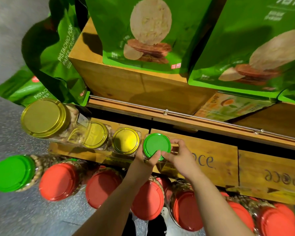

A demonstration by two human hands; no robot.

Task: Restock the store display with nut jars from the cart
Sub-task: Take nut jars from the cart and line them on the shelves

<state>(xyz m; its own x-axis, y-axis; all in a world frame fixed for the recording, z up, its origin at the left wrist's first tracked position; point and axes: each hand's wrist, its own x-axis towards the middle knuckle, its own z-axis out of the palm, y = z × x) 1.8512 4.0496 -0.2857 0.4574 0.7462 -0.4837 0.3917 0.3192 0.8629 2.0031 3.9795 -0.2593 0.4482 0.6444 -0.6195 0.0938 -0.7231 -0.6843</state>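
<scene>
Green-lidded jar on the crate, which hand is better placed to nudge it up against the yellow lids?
Probably the right hand: it holds the green-lidded jar on its far side from the yellow-lidded jar.

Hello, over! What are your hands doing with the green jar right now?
Both hands, left and right, gripping green-lid jar. Jar going beside yellow-lid jar on wooden crate. Nothing blocking.

- Both hands grip a green-lidded nut jar (156, 145) on a wooden crate shelf (203, 155): left hand (146, 158) at its left side, right hand (178, 155) at its right, fingers (174, 142) curled over the rim.
- Three gold-lidded jars (126, 140) stand just left.
- Below, red-lidded jars (102, 188) line up beside another green-lidded jar (11, 172).
- Green pistachio snack bags (143, 31) sit above.
</scene>
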